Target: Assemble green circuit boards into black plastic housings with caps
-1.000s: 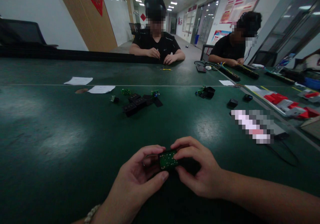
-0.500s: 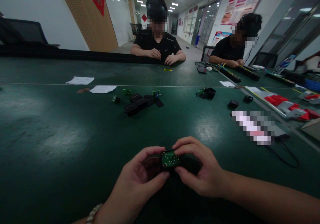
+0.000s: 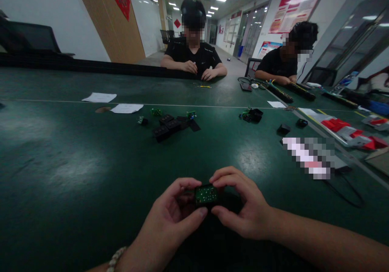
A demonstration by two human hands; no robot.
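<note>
Between my two hands is a small green circuit board (image 3: 206, 195) dotted with solder joints, set in a black housing whose dark rim shows around it. My left hand (image 3: 174, 211) grips its left side, index finger at the top corner and thumb at the bottom edge. On the right side, my right hand (image 3: 243, 205) holds it too, fingertips at the upper right corner and thumb by the lower right. The underside of the housing is hidden.
Ahead on the green table (image 3: 91, 191) lies a cluster of black housings (image 3: 167, 128) with loose circuit boards (image 3: 156, 112). More parts (image 3: 252, 115) lie to the right, near a partly blurred device (image 3: 310, 158) with a cable. Two people (image 3: 194, 53) sit across the table.
The view has shifted slightly. My right fingertips have drawn back from the board's face to its edge, and more of the board shows. Both hands stay on the piece.
</note>
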